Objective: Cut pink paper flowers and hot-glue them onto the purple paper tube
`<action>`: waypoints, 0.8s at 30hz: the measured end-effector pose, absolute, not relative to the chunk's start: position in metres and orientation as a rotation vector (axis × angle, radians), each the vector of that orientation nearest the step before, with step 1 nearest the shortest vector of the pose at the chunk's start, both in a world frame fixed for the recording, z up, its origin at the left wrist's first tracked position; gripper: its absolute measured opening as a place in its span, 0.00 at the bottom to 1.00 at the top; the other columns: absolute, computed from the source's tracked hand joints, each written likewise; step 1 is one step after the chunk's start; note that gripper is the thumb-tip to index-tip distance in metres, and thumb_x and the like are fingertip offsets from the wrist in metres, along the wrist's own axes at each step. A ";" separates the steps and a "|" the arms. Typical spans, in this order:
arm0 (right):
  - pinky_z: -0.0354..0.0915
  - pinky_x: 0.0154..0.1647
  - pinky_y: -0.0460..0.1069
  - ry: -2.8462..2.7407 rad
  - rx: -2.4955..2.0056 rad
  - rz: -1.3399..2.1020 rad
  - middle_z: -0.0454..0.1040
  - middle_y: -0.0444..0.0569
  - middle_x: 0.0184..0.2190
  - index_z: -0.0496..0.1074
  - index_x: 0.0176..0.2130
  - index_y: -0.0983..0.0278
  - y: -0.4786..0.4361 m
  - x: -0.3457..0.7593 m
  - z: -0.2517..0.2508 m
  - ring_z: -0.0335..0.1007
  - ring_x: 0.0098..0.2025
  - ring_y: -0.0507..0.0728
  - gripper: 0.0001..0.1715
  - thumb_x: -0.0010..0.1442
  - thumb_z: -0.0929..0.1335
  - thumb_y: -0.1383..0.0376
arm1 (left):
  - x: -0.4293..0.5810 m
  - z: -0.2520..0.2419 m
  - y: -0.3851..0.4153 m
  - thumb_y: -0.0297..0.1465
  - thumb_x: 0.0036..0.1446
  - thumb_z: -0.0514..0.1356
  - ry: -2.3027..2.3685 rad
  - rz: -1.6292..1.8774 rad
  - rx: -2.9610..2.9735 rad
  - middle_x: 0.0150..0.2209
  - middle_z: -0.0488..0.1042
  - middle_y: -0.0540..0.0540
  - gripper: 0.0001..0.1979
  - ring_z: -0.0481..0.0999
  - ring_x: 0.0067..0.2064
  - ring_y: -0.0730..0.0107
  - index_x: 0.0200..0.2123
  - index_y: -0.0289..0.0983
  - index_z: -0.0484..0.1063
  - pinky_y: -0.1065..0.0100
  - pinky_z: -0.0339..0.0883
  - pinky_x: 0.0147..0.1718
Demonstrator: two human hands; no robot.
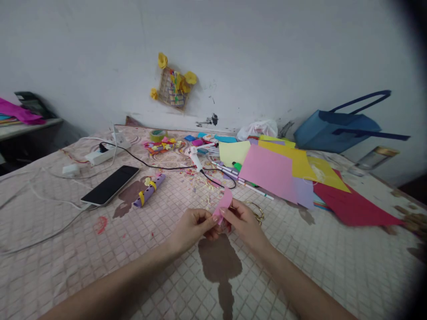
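Both hands meet over the middle of the table, pinching a small pink strip of paper [225, 201]. My left hand [196, 223] grips its lower left side between thumb and fingers. From the other side, my right hand [243, 218] presses the lower right part with its thumb and fingers. The strip's upper end stands free and curls slightly. Just behind the right hand lie gold-coloured rings or bangles [259, 212], partly hidden by it. Beyond the hands, a white glue gun [195, 159] with a black cable rests among paper scraps.
At left are a purple paper roll [151, 191] with yellow bands, a phone [110, 186] on a cable, and a power strip [108, 152]. Coloured paper sheets [267, 171], a blue bag [336, 129] and a jar [376, 158] lie at right. Tape [158, 135] sits near the wall.
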State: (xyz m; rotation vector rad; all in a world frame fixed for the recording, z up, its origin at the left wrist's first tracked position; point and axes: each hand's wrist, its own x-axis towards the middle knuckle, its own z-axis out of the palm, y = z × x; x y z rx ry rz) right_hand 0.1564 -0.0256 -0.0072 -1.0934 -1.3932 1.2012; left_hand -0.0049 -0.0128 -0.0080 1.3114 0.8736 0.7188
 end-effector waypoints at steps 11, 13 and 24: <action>0.54 0.24 0.44 -1.840 -1.229 0.954 0.65 0.41 0.21 0.65 0.25 0.63 -0.029 0.158 -0.005 0.59 0.24 0.50 0.07 0.54 0.65 0.68 | -0.006 -0.013 -0.008 0.40 0.50 0.61 0.928 0.999 1.450 0.24 0.68 0.50 0.14 0.67 0.27 0.74 0.26 0.34 0.66 0.72 0.61 0.28; 0.56 0.24 0.44 -1.699 -1.176 1.106 0.65 0.41 0.22 0.65 0.26 0.63 -0.027 0.157 -0.008 0.60 0.24 0.50 0.07 0.54 0.66 0.65 | -0.005 -0.012 -0.007 0.39 0.49 0.62 0.907 1.044 1.354 0.24 0.67 0.51 0.14 0.66 0.26 0.75 0.26 0.34 0.65 0.73 0.61 0.27; 0.60 0.32 0.48 -1.822 -1.257 0.721 0.72 0.45 0.29 0.71 0.33 0.61 -0.017 0.184 0.009 0.66 0.30 0.54 0.06 0.58 0.64 0.66 | -0.016 0.009 -0.028 0.39 0.55 0.54 1.077 0.941 2.016 0.13 0.63 0.50 0.21 0.60 0.17 0.76 0.13 0.37 0.61 0.71 0.51 0.19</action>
